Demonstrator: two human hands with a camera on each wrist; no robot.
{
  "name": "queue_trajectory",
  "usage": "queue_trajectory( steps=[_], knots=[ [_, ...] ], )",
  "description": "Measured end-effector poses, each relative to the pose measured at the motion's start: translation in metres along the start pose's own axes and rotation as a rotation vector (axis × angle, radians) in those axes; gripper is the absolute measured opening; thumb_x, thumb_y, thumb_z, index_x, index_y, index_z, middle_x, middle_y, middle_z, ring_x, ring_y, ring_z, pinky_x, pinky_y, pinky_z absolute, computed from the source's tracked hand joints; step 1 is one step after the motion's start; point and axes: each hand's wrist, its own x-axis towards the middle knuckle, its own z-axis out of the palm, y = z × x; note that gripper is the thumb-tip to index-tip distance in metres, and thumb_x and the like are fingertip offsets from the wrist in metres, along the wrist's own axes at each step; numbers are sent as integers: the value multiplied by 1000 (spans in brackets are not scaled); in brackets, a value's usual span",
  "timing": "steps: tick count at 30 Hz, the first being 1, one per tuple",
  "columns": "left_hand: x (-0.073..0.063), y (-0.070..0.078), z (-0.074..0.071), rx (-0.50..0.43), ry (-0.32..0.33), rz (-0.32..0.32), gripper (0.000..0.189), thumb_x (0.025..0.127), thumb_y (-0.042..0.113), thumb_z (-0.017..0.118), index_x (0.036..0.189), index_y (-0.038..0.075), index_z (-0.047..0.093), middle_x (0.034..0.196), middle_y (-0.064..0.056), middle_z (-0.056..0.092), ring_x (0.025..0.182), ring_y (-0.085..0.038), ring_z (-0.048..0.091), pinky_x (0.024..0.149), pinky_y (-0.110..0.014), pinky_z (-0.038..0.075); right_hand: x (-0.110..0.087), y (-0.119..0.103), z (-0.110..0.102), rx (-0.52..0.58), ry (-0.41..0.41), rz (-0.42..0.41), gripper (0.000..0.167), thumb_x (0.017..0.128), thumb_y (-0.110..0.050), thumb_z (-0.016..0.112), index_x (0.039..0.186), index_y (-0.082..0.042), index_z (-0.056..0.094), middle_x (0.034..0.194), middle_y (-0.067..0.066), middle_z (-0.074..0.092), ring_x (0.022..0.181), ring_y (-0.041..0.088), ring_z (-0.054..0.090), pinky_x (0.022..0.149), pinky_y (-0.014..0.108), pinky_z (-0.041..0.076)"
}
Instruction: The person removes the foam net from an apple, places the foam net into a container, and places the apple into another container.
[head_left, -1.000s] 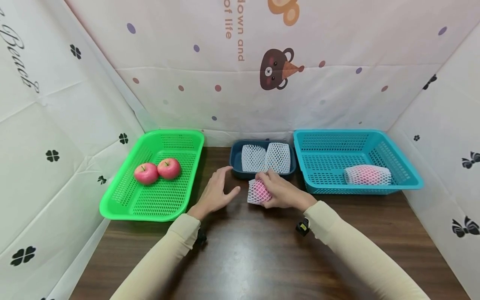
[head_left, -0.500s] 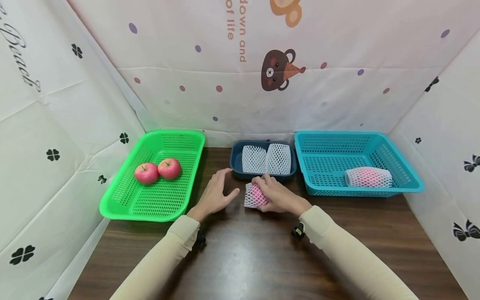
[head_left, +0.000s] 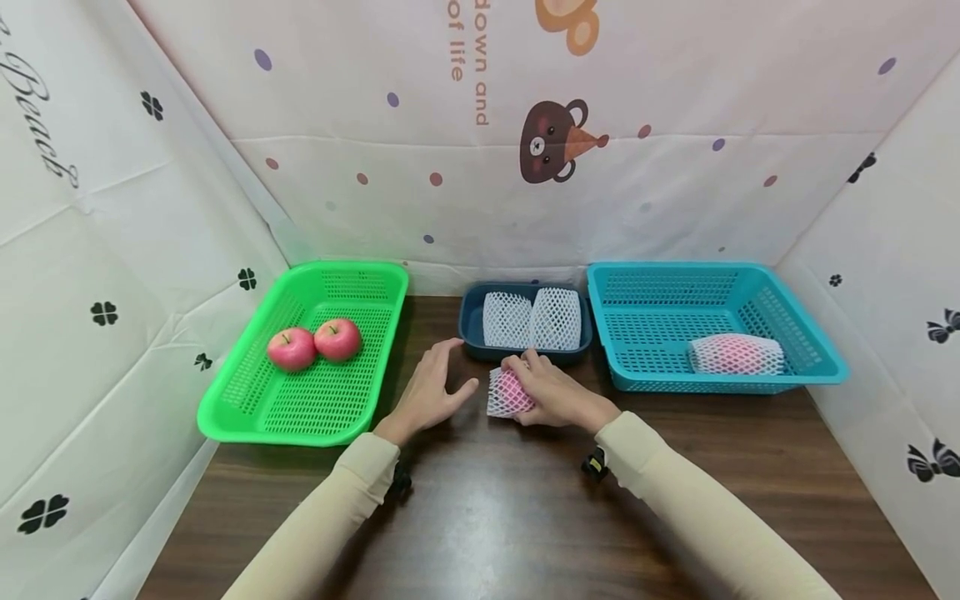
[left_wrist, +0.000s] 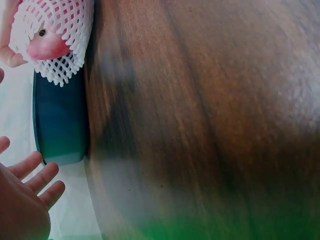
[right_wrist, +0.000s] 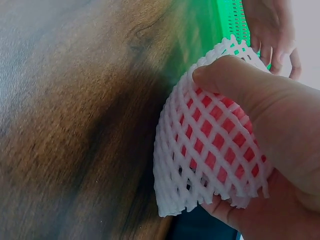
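Observation:
My right hand [head_left: 555, 393] grips an apple [head_left: 512, 392] sleeved in white foam netting [right_wrist: 200, 135], thumb on one side and fingers beneath in the right wrist view. One end of the apple shows bare through the net's opening in the left wrist view. To its left, my left hand [head_left: 429, 390] is held with fingers apart and nothing in it. Just behind both hands, a dark blue tray [head_left: 471, 321] contains two foam net sleeves [head_left: 507, 320], lying side by side.
A green basket [head_left: 300, 435] at left holds two bare apples [head_left: 337, 340]. At right, a teal basket [head_left: 645, 333] holds a netted apple [head_left: 738, 354]. Printed cloth [head_left: 450, 208] walls the brown table [head_left: 480, 517] at the back and sides.
My right hand has shifted slightly left and nearer me with the netted apple, away from the dark blue tray. My left hand stays nearly still.

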Motion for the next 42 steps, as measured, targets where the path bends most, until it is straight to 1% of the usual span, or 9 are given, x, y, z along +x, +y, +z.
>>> queue_trajectory(
  steps=[5, 8, 14, 24, 30, 33, 37, 39, 42],
  knots=[
    [0, 0, -2, -10, 3, -8, 71, 94, 33, 72, 151, 7, 39, 149, -14, 46, 135, -32, 46, 112, -53, 39, 0, -1, 0, -36, 11, -1, 80, 83, -32, 86, 146, -18, 39, 123, 10, 44, 107, 27, 48, 92, 42, 50],
    [-1, -1, -3, -10, 4, -7, 71, 95, 36, 71, 151, 7, 39, 149, -14, 46, 134, -33, 46, 112, -53, 39, -1, -2, -1, -63, 25, 9, 81, 82, -35, 87, 146, -18, 41, 125, 10, 46, 107, 27, 49, 94, 44, 50],
    [-2, -4, -4, 5, 2, -18, 71, 95, 37, 70, 151, 9, 39, 149, -13, 46, 135, -31, 46, 113, -52, 38, -3, -3, -1, -90, 43, 17, 87, 79, -39, 89, 150, -21, 41, 140, 13, 45, 118, 33, 51, 104, 54, 46],
    [-5, -7, -4, 16, 10, -17, 70, 94, 33, 72, 150, 8, 39, 148, -14, 47, 135, -32, 46, 113, -53, 38, -8, -3, -1, -63, 86, -37, 97, 77, -44, 90, 157, -32, 37, 150, 12, 41, 127, 35, 44, 109, 58, 39],
    [-5, -6, -6, 16, 2, -22, 70, 94, 35, 72, 151, 8, 39, 149, -13, 46, 136, -32, 45, 114, -53, 38, -8, 1, 1, -74, 121, -63, 96, 77, -45, 89, 157, -30, 38, 151, 13, 41, 129, 34, 43, 110, 57, 39],
    [-6, -5, -6, 7, 2, -24, 71, 94, 35, 72, 150, 7, 39, 150, -14, 46, 136, -33, 45, 114, -53, 38, -9, 3, 2, -84, 160, -93, 96, 77, -46, 90, 157, -29, 39, 152, 14, 41, 129, 35, 44, 108, 58, 40],
    [-6, -5, -5, -1, -7, -22, 64, 95, 36, 70, 145, 6, 44, 144, -14, 49, 133, -32, 49, 112, -51, 41, -11, 4, 2, -93, 224, -121, 96, 75, -47, 90, 156, -28, 41, 153, 16, 40, 128, 39, 46, 106, 59, 41],
    [-8, -5, -5, -24, -15, -21, 56, 96, 35, 69, 139, 5, 49, 138, -14, 53, 129, -32, 52, 110, -49, 43, -12, 5, 2, -92, 252, -129, 97, 75, -49, 90, 156, -28, 41, 153, 17, 40, 128, 40, 46, 106, 60, 41],
    [-10, -5, -4, -80, -13, -11, 40, 96, 28, 67, 127, 4, 59, 127, -13, 60, 120, -31, 59, 105, -48, 47, -13, 7, 1, -96, 280, -132, 97, 76, -54, 87, 157, -30, 39, 154, 17, 39, 132, 38, 44, 106, 59, 42]
  ],
)
